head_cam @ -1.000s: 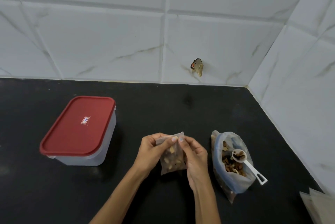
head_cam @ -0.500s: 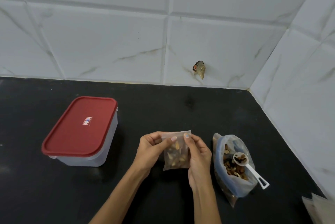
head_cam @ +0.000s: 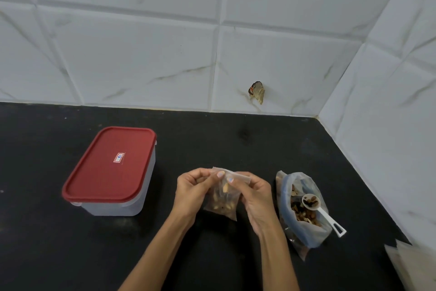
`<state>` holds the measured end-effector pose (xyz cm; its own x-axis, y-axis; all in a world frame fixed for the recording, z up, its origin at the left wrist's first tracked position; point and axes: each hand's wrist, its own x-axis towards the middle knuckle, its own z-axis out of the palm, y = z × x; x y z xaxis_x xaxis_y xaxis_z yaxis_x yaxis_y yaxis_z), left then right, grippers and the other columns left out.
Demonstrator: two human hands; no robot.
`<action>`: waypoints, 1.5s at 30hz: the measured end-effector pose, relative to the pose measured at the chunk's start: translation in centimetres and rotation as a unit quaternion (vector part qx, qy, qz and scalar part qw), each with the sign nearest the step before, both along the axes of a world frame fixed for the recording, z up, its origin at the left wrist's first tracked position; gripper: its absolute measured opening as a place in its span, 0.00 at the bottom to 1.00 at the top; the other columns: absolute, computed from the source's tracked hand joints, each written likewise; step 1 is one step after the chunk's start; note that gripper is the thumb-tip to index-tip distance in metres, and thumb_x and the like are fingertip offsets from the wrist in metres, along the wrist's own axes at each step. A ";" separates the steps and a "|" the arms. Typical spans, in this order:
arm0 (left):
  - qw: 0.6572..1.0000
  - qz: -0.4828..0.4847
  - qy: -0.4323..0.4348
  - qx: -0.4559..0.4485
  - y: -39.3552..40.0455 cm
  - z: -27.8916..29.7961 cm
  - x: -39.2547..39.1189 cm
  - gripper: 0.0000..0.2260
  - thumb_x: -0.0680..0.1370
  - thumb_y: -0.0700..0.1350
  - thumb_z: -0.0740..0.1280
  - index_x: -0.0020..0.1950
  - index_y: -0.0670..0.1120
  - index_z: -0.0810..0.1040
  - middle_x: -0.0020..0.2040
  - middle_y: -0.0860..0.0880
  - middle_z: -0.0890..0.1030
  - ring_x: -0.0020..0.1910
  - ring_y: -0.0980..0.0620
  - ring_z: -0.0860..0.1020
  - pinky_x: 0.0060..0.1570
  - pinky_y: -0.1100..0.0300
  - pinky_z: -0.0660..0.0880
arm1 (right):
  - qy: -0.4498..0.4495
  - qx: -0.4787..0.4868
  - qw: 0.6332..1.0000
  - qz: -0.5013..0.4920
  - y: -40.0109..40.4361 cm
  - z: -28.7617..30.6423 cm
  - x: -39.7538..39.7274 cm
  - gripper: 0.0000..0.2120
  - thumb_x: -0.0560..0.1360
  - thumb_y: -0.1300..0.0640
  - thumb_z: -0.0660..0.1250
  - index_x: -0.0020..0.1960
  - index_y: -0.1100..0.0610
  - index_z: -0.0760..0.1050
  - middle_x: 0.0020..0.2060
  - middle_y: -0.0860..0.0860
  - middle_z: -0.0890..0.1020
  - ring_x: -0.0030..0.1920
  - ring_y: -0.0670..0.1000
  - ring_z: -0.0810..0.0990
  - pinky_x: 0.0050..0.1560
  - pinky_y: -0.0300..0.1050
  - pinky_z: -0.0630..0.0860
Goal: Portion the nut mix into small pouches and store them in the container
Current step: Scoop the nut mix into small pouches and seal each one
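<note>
Meanwhile both hands pinched one small pouch (head_cam: 223, 201) of nuts above the black counter (head_cam: 236, 139): left hand (head_cam: 193, 189) and right hand (head_cam: 256, 196) at its top edge, between the red-lidded container (head_cam: 111, 168) and the open nut bag (head_cam: 304, 210) holding a white scoop (head_cam: 318, 208).

Looks like a home kitchen corner: black stone countertop (head_cam: 236, 135), white marble-look wall tiles (head_cam: 141, 59), red-lidded food container (head_cam: 111, 168) on the left, bag of nut mix (head_cam: 304, 210) right.

Black counter (head_cam: 70, 255) bears lidded container (head_cam: 111, 170), nut bag (head_cam: 304, 210), empty pouches (head_cam: 415, 262).
</note>
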<state>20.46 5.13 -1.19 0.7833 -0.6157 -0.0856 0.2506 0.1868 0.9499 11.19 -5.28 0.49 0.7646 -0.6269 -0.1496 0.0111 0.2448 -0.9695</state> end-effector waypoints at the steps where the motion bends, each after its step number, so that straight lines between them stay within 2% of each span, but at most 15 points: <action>1: 1.000 -0.004 -0.002 -0.001 0.1 0.1 0.0 0.05 0.69 0.44 0.72 0.41 0.43 0.84 0.41 0.42 0.85 0.41 0.48 0.83 0.42 0.57 0.78 | 0.002 -0.010 1.000 -0.002 0.1 0.1 0.1 0.03 0.69 0.64 0.71 0.39 0.58 0.82 0.40 0.60 0.84 0.45 0.57 0.82 0.51 0.55 0.78; 4: 1.000 -0.023 -0.009 -0.011 0.2 0.5 0.1 0.05 0.69 0.44 0.71 0.40 0.43 0.83 0.38 0.44 0.84 0.39 0.51 0.83 0.39 0.61 0.78 | 0.000 -0.037 0.999 -0.023 0.2 0.3 0.4 0.02 0.70 0.67 0.70 0.40 0.63 0.81 0.38 0.59 0.83 0.41 0.53 0.81 0.45 0.49 0.78; 8: 0.999 -0.040 -0.012 -0.016 0.3 1.2 0.4 0.05 0.73 0.42 0.69 0.41 0.40 0.81 0.37 0.45 0.83 0.37 0.52 0.82 0.37 0.62 0.78 | 0.003 -0.038 0.998 -0.056 0.5 0.6 0.9 0.03 0.71 0.67 0.69 0.39 0.63 0.81 0.35 0.57 0.82 0.37 0.49 0.81 0.40 0.43 0.78; 11: 0.999 -0.032 -0.017 -0.005 0.4 1.0 0.3 0.06 0.77 0.39 0.67 0.41 0.40 0.81 0.36 0.46 0.83 0.37 0.53 0.82 0.36 0.63 0.77 | 0.017 -0.033 0.998 -0.060 0.9 0.6 1.0 0.03 0.71 0.66 0.70 0.39 0.62 0.81 0.35 0.57 0.83 0.37 0.49 0.82 0.42 0.44 0.78; 17: 1.000 0.006 -0.010 0.003 -0.2 1.0 -0.1 0.08 0.79 0.39 0.65 0.41 0.40 0.79 0.36 0.46 0.82 0.37 0.53 0.82 0.36 0.62 0.78 | 0.030 -0.004 0.997 -0.073 1.3 0.9 1.2 0.04 0.72 0.63 0.70 0.39 0.60 0.82 0.36 0.56 0.84 0.37 0.48 0.84 0.45 0.52 0.80; 21: 0.998 0.025 -0.026 0.042 -0.1 0.5 0.5 0.09 0.80 0.42 0.63 0.43 0.41 0.79 0.42 0.45 0.83 0.43 0.49 0.82 0.42 0.57 0.80 | 0.037 -0.004 0.997 -0.072 1.5 0.8 1.4 0.06 0.72 0.62 0.69 0.37 0.58 0.83 0.39 0.57 0.84 0.43 0.54 0.84 0.49 0.57 0.80; 23: 0.998 0.023 -0.032 0.054 -0.1 0.4 0.7 0.09 0.80 0.42 0.62 0.43 0.41 0.77 0.46 0.45 0.83 0.45 0.49 0.82 0.43 0.56 0.79 | 0.037 -0.010 0.997 -0.073 1.5 0.6 1.5 0.08 0.73 0.63 0.68 0.38 0.58 0.83 0.39 0.57 0.85 0.45 0.55 0.84 0.50 0.56 0.80; 27: 0.997 0.024 -0.037 0.065 0.1 0.7 1.0 0.10 0.81 0.43 0.61 0.41 0.42 0.74 0.38 0.50 0.79 0.39 0.54 0.79 0.35 0.65 0.75 | 0.041 -0.018 0.996 -0.074 1.2 0.4 1.7 0.07 0.73 0.62 0.69 0.37 0.58 0.83 0.38 0.57 0.84 0.43 0.55 0.83 0.48 0.52 0.79; 30: 0.997 0.023 -0.040 0.065 0.2 0.8 1.2 0.11 0.81 0.45 0.61 0.40 0.43 0.72 0.36 0.52 0.77 0.37 0.56 0.78 0.36 0.64 0.76 | 0.037 -0.008 0.996 -0.083 1.0 0.4 1.6 0.05 0.72 0.63 0.69 0.38 0.61 0.82 0.37 0.58 0.84 0.41 0.56 0.83 0.44 0.50 0.79; 33: 0.998 0.023 -0.039 0.048 0.2 0.8 1.0 0.12 0.81 0.44 0.61 0.39 0.43 0.73 0.35 0.51 0.77 0.36 0.56 0.78 0.35 0.65 0.76 | 0.023 -0.003 0.995 -0.094 1.0 0.1 1.6 0.08 0.73 0.64 0.68 0.36 0.60 0.81 0.34 0.57 0.83 0.38 0.55 0.82 0.41 0.49 0.78; 37: 0.999 0.004 -0.001 0.035 0.6 0.7 1.1 0.12 0.81 0.42 0.59 0.44 0.39 0.79 0.38 0.45 0.80 0.38 0.52 0.79 0.37 0.63 0.76 | 0.010 -0.013 0.996 -0.087 0.9 -0.2 1.4 0.10 0.74 0.63 0.67 0.35 0.58 0.82 0.35 0.57 0.82 0.40 0.56 0.81 0.45 0.52 0.77; 40: 0.999 -0.005 0.026 0.026 0.7 0.5 1.0 0.10 0.80 0.42 0.63 0.49 0.37 0.81 0.40 0.40 0.81 0.38 0.48 0.80 0.39 0.60 0.77 | -0.004 -0.004 0.997 -0.082 0.9 -0.5 1.2 0.11 0.76 0.63 0.65 0.36 0.59 0.81 0.33 0.55 0.82 0.38 0.52 0.81 0.45 0.49 0.77; 43: 0.999 -0.010 0.015 0.028 0.8 0.4 1.2 0.10 0.79 0.42 0.64 0.48 0.36 0.81 0.42 0.39 0.82 0.40 0.46 0.80 0.42 0.56 0.78 | -0.013 0.012 0.996 -0.083 0.8 -0.6 1.2 0.10 0.76 0.62 0.64 0.37 0.59 0.80 0.34 0.54 0.82 0.38 0.52 0.80 0.45 0.48 0.76; 45: 1.000 -0.011 0.010 0.022 0.8 0.4 1.1 0.08 0.79 0.42 0.65 0.46 0.39 0.82 0.42 0.42 0.83 0.40 0.47 0.81 0.43 0.56 0.79 | -0.015 0.018 0.997 -0.074 0.6 -0.7 1.3 0.08 0.76 0.60 0.65 0.40 0.59 0.80 0.38 0.56 0.82 0.42 0.54 0.80 0.48 0.50 0.76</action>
